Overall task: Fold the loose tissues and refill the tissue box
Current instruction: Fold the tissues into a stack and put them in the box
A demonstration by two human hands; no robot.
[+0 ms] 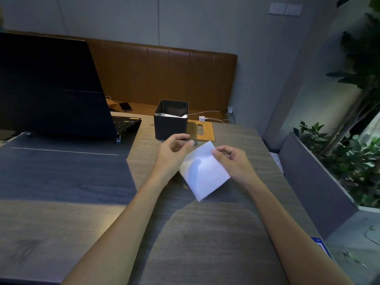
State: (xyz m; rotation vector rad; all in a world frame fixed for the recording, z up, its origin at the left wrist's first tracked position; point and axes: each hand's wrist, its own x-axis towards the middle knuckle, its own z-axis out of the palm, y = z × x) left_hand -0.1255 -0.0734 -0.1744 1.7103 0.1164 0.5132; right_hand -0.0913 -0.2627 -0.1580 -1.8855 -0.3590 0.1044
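Head view shows a folded white tissue (205, 173) at the centre of the frame, between the person's two hands and just below the black tissue box (170, 126). The right hand (230, 159) pinches the tissue's upper right edge, thumb on top and fingers curled behind it. The left hand (172, 155) seems to grasp nothing: its fingers are loosely curled, thumb and forefinger apart, and only the heel of the hand meets the tissue's left edge. The tissue looks close to square and is turned like a diamond, one corner pointing up toward the box and the opposite corner down toward the person. It has no clear long side, so its longest line is that corner-to-corner diagonal, nearly upright in the frame and leaning a little to the right at the top. A shadow under its lower left edge suggests it is raised off the table (205, 233). The box stands open with white tissues inside, and its wooden lid (203, 128) lies flat just right of it. To place this one well, the person would probably turn the tissue so its edges square up with the box walls, keep the fold flat, and lower it level onto the stack.
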